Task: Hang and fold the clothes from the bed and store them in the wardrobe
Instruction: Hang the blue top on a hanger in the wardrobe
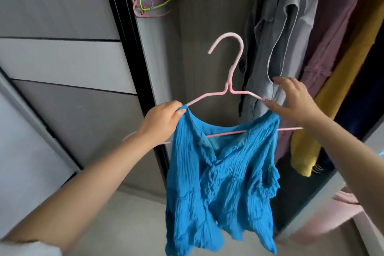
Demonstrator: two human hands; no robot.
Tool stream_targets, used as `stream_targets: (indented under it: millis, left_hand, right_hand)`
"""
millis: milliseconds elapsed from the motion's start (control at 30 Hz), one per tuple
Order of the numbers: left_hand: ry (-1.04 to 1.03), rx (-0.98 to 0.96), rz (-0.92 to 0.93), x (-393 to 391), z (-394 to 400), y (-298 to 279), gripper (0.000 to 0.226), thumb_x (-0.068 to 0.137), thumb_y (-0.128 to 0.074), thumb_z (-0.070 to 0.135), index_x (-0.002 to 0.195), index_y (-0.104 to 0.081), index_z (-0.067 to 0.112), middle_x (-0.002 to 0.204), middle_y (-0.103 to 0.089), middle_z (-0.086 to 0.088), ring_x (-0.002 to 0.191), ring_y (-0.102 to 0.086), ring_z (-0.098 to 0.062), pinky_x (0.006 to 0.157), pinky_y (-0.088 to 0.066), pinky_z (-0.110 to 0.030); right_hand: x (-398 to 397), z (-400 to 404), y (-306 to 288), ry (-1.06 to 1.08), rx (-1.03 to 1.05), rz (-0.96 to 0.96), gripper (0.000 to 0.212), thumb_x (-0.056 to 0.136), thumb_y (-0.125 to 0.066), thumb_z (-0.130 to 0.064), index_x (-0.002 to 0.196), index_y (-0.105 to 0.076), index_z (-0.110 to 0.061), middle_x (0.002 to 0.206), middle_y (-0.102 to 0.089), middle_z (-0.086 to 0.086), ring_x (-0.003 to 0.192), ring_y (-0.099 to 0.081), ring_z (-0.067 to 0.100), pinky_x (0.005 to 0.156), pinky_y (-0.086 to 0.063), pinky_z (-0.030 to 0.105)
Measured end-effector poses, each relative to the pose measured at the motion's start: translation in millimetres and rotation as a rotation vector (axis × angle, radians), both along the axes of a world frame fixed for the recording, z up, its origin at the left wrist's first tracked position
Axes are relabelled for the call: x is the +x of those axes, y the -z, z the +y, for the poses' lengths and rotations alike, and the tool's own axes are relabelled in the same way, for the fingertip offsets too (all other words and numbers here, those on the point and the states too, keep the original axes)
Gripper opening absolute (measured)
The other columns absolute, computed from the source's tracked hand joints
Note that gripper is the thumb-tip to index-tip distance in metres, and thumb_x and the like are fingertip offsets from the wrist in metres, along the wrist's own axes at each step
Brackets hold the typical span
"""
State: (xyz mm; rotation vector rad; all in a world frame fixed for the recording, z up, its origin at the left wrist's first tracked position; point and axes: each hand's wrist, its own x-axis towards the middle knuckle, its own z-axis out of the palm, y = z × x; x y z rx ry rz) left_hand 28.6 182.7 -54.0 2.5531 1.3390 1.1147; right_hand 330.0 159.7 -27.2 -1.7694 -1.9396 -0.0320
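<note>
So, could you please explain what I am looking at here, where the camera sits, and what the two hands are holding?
There is no machine here: a person wears one wide-angle camera on the head, so the picture looks forward and down along both arms. They stand in front of an open wardrobe. The left hand grips the shoulder of a crinkled blue top where it sits on a pink hanger. The right hand pinches the hanger's other shoulder at the top's edge. The hook is free and not yet on any rail. To the right hang a grey shirt, a mauve garment and a mustard garment. Spare hangers, pink and green, hang at upper left.
</note>
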Motion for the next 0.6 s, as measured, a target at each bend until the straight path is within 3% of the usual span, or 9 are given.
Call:
stream_targets:
  millis: [33, 100, 167, 267, 367, 533, 600]
  left_hand:
    - [0.018, -0.014, -0.011, -3, 1, 1, 0.067, 0.079, -0.021, 0.050, 0.086, -0.060, -0.005, 0.065, -0.048, -0.005, 0.063, -0.046, -0.024, 0.060, -0.036, -0.036]
    - [0.036, 0.000, -0.014, -10, 4, 2, 0.061, 0.081, -0.026, 0.045, 0.080, -0.061, -0.006, 0.061, -0.046, -0.004, 0.058, -0.043, -0.021, 0.056, -0.033, -0.032]
    - [0.042, 0.029, -0.015, -17, 7, 4, 0.055, 0.084, -0.031, 0.039, 0.076, -0.061, -0.007, 0.057, -0.047, -0.008, 0.055, -0.042, -0.017, 0.052, -0.029, -0.028]
    - [0.035, 0.064, 0.012, -19, 7, 4, 0.051, 0.085, -0.033, 0.035, 0.071, -0.060, -0.006, 0.055, -0.050, -0.011, 0.054, -0.045, -0.017, 0.054, -0.033, -0.028]
    - [0.065, 0.063, 0.052, -15, 7, 0, 0.053, 0.084, -0.031, 0.037, 0.071, -0.058, -0.006, 0.055, -0.039, 0.006, 0.055, -0.041, -0.016, 0.053, -0.031, -0.029]
    - [0.070, 0.051, 0.057, -26, 16, -1, 0.058, 0.083, -0.028, 0.043, 0.071, -0.056, -0.006, 0.057, -0.032, 0.016, 0.056, -0.040, -0.017, 0.053, -0.029, -0.021]
    - [0.047, 0.047, 0.067, -32, 21, -1, 0.059, 0.083, -0.026, 0.046, 0.071, -0.054, -0.005, 0.058, -0.032, 0.015, 0.059, -0.043, -0.019, 0.052, -0.029, -0.026]
  right_hand:
    - [2, 1, 2, -0.044, -0.114, -0.015, 0.047, 0.085, -0.064, -0.022, 0.123, -0.050, 0.001, 0.109, -0.060, 0.017, 0.104, -0.053, 0.034, 0.089, -0.037, 0.031]
    - [0, 0, 11, -0.111, -0.245, -0.027, 0.025, 0.088, -0.058, -0.027, 0.098, -0.060, -0.004, 0.072, -0.058, 0.002, 0.071, -0.055, 0.026, 0.063, -0.036, 0.024]
    - [-7, -2, 23, -0.106, -0.158, -0.044, 0.027, 0.090, -0.055, -0.029, 0.068, -0.050, -0.013, 0.054, -0.041, -0.005, 0.061, -0.047, 0.024, 0.055, -0.025, 0.028]
    - [-24, -3, 29, -0.015, 0.017, 0.018, 0.040, 0.092, -0.051, -0.028, 0.057, -0.034, -0.018, 0.056, -0.048, 0.009, 0.064, -0.053, 0.033, 0.057, -0.027, 0.030]
    - [-41, 1, 23, 0.012, 0.069, 0.027, 0.037, 0.095, -0.045, -0.027, 0.063, -0.037, -0.011, 0.071, -0.060, 0.024, 0.072, -0.057, 0.040, 0.058, -0.028, 0.031]
    - [-38, 9, 16, -0.069, 0.165, -0.002, 0.039, 0.095, -0.041, -0.037, 0.068, -0.042, -0.009, 0.062, -0.053, 0.020, 0.064, -0.055, 0.040, 0.055, -0.027, 0.031]
    - [-32, 13, 14, -0.059, 0.214, -0.047, 0.045, 0.085, -0.036, -0.045, 0.065, -0.047, -0.007, 0.057, -0.054, 0.020, 0.058, -0.055, 0.039, 0.053, -0.027, 0.031]
